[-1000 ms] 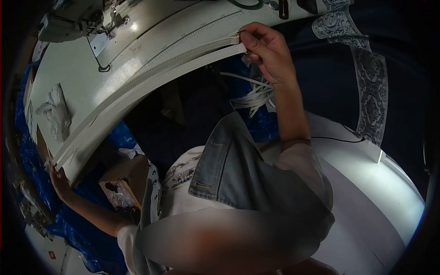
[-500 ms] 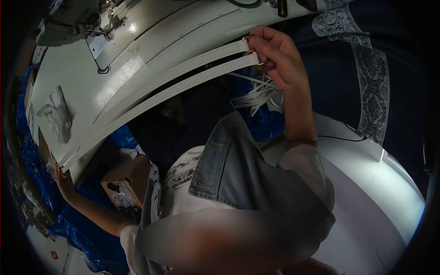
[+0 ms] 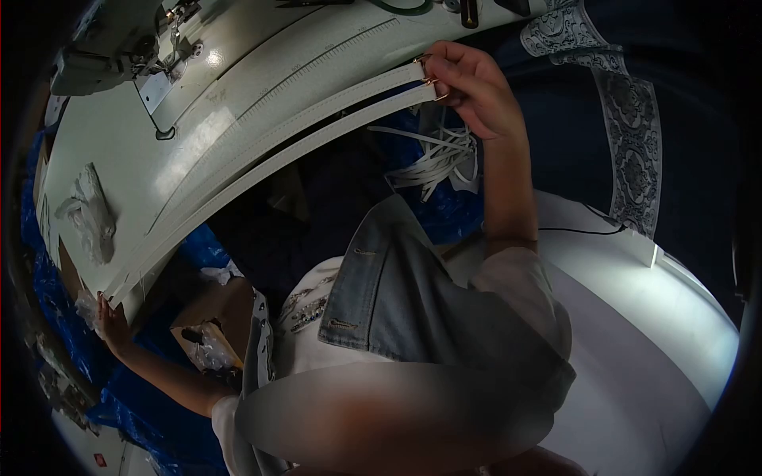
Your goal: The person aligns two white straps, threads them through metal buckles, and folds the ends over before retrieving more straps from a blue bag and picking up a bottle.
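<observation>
Two long white straps [image 3: 317, 119] with stitched edges stretch side by side across the front of the sewing table. At their upper right ends, gold-coloured metal rings sit at my right hand [image 3: 476, 87], whose fingers are pinched closed on them. Far to the left, my left hand [image 3: 113, 324] is closed round the other ends of the straps, near the table's left edge. That hand is small and dim in the view, so its exact hold on each strap is hard to make out.
A sewing machine [image 3: 107, 63] stands at the upper left of the table [image 3: 103, 131], near a crumpled clear plastic bag [image 3: 91, 214]. Loose white strips [image 3: 436, 159] hang over blue plastic below. An open cardboard box [image 3: 218, 313] is at lower left, patterned trim [image 3: 633, 143] at right.
The view has shifted slightly, so the table and machine appear a little lower and the trim further left. Both hands keep their hold on the straps.
</observation>
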A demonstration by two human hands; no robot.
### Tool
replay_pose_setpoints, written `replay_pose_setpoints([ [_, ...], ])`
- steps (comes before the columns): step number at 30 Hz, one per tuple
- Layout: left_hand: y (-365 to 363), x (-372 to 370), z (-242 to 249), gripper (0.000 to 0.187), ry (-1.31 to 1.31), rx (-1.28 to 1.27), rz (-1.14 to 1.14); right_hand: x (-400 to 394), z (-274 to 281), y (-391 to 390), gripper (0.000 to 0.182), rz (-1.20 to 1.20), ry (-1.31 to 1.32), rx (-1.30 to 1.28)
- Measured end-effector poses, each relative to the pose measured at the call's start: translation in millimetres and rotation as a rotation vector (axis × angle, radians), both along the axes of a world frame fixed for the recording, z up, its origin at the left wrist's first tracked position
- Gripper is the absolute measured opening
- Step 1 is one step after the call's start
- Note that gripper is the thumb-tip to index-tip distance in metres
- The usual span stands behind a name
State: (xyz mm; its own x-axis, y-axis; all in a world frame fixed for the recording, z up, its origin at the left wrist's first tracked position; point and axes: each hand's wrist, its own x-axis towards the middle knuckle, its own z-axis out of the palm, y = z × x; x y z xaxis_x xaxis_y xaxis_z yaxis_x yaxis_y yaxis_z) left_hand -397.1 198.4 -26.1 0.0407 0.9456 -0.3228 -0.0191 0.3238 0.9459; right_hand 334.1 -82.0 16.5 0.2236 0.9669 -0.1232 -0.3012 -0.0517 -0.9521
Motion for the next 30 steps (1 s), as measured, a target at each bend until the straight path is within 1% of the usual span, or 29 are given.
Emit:
replay_pose_setpoints([
  [3, -1, -6, -7, 0.039, 0.027, 0.015, -0.009, 3, -1, 0, 0.015, 0.054, 0.019, -0.008],
  [5, 4, -21, -15, 0.037, 0.107, 0.027, -0.035, 2, -2, 1, 0.017, 0.054, 0.035, -0.019],
  [6, 5, -24, -15, 0.037, 0.108, 0.028, -0.034, 1, -2, 2, 0.018, 0.053, 0.05, -0.029],
  [8, 5, -30, -16, 0.036, 0.072, -0.015, -0.057, 1, -2, 2, 0.021, 0.055, 0.067, -0.019],
  [9, 3, -26, -14, 0.036, 0.072, -0.015, -0.055, 1, -2, 2, 0.023, 0.057, 0.085, -0.01],
  [11, -2, -19, -9, 0.036, -0.036, -0.032, -0.037, 7, -8, 2, 0.026, 0.075, 0.119, 0.004],
  [13, -4, -7, -7, 0.037, -0.048, -0.017, -0.031, 12, -13, -1, 0.029, 0.103, 0.153, 0.016],
  [14, -7, 0, -7, 0.038, -0.058, -0.001, -0.021, 13, -14, -2, 0.03, 0.055, 0.172, 0.001],
  [15, -9, 15, -4, 0.04, -0.061, -0.046, -0.065, 16, -17, -1, 0.032, 0.027, 0.195, -0.009],
  [16, -14, 32, 2, 0.041, -0.055, -0.067, -0.071, 26, -26, -8, 0.037, 0.014, 0.268, 0.005],
  [17, -31, 62, 12, 0.043, -0.045, -0.022, 0.014, 25, -29, -15, 0.041, -0.204, 0.177, -0.081],
  [18, -31, 64, 15, 0.042, -0.093, 0.017, -0.137, 28, -32, -17, 0.044, -0.225, 0.184, -0.076],
  [19, -49, 109, 40, 0.037, -0.076, 0.05, -0.07, 28, -29, -14, 0.035, -0.291, 0.195, -0.098],
  [20, -56, 135, 64, 0.032, -0.06, 0.033, -0.161, 44, -33, -13, 0.035, -0.099, 0.229, -0.015],
  [21, -53, 136, 62, 0.028, -0.09, 0.06, -0.144, 64, -45, -21, 0.033, -0.053, 0.344, 0.025],
  [22, -55, 143, 71, 0.028, -0.11, 0.079, -0.21, 73, -55, -29, 0.029, -0.198, 0.292, 0.026],
  [23, -59, 152, 77, 0.027, -0.101, 0.105, -0.192, 85, -59, -30, 0.027, -0.075, 0.397, 0.065],
  [25, -64, 169, 87, 0.026, -0.102, 0.138, -0.157, 88, -57, -28, 0.027, -0.104, 0.3, 0.042],
  [26, -65, 173, 90, 0.026, -0.119, 0.151, -0.187, 98, -61, -33, 0.027, -0.078, 0.293, 0.046],
  [28, -67, 183, 96, 0.025, -0.13, 0.19, -0.24, 113, -65, -32, 0.027, -0.105, 0.238, 0.022],
  [29, -69, 185, 97, 0.025, -0.135, 0.202, -0.224, 110, -62, -29, 0.028, 0.078, 0.302, 0.094],
  [30, -70, 187, 97, 0.024, -0.144, 0.212, -0.259, 111, -60, -25, 0.028, 0.093, 0.292, 0.101],
])
